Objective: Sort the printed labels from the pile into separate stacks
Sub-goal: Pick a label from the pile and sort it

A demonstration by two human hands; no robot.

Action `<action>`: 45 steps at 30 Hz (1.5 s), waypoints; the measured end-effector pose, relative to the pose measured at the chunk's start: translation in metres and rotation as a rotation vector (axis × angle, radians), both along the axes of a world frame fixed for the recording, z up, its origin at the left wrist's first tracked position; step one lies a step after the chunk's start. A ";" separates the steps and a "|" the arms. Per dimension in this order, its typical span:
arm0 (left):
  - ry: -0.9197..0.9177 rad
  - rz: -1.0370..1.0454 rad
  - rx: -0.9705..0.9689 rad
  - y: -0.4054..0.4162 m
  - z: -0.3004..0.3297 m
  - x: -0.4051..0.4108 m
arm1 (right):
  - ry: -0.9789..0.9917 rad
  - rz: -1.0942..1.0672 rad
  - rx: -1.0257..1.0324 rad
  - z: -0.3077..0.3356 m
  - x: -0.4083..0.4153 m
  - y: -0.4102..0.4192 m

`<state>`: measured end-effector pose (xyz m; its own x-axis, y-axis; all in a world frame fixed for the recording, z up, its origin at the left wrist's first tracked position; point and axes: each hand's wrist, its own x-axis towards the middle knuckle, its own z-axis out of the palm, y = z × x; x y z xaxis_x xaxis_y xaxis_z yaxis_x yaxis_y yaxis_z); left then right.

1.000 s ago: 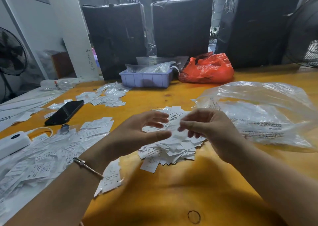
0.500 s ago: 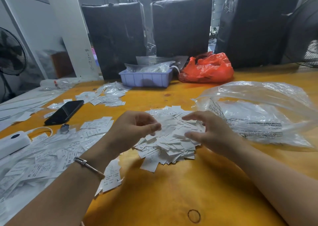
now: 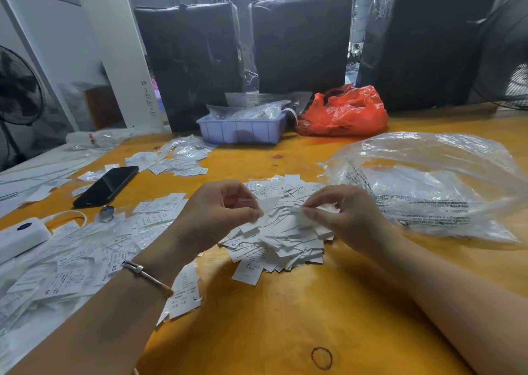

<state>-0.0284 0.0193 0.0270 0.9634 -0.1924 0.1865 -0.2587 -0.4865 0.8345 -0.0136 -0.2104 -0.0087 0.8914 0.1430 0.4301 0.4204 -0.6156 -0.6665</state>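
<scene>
Both hands (image 3: 281, 213) pinch labels (image 3: 281, 236); phone (image 3: 107, 185) left, plastic bag (image 3: 434, 183) right.

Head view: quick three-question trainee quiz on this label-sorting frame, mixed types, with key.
1. True or false: the phone lies on the table to the left of the label pile.
2. Multiple choice: what sits directly left of the red bag? A) a fan B) a blue tray C) a power bank
3. Fill in: the left hand and right hand each pinch ____ above the pile.

Key: 1 true; 2 B; 3 labels
</scene>
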 end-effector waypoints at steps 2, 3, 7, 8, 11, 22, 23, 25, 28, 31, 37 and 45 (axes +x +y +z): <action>-0.014 0.006 -0.019 0.001 0.001 0.001 | 0.037 0.022 0.245 0.004 -0.003 -0.001; -0.028 0.010 -0.021 0.001 0.001 0.001 | 0.069 0.034 0.380 0.007 -0.004 -0.002; -0.043 0.011 -0.091 0.003 0.002 0.002 | 0.238 0.050 0.724 0.014 -0.006 -0.004; -0.034 0.005 -0.104 0.003 0.002 0.002 | 0.271 0.052 0.751 0.016 -0.007 -0.004; 0.005 -0.038 -0.101 0.003 0.003 0.001 | 0.317 0.069 0.784 0.017 -0.008 -0.003; 0.013 -0.147 -0.114 -0.001 0.004 -0.004 | 0.071 0.071 0.451 0.021 -0.021 0.003; 0.024 -0.177 -0.124 -0.002 0.005 -0.005 | 0.077 0.079 0.386 0.021 -0.022 0.006; 0.044 -0.238 -0.132 -0.005 0.006 -0.008 | 0.138 0.149 0.316 0.022 -0.025 0.012; 0.056 -0.309 -0.139 -0.008 0.007 -0.011 | 0.236 0.359 0.336 0.023 -0.032 0.014; 0.055 -0.354 -0.116 -0.009 0.008 -0.013 | 0.192 0.427 0.326 0.024 -0.036 0.018; 0.012 -0.259 -0.147 -0.006 0.007 -0.010 | 0.185 0.402 0.478 0.024 -0.035 0.016; -0.151 -0.176 -0.047 -0.005 0.005 -0.010 | -0.196 0.090 0.514 0.039 -0.037 0.007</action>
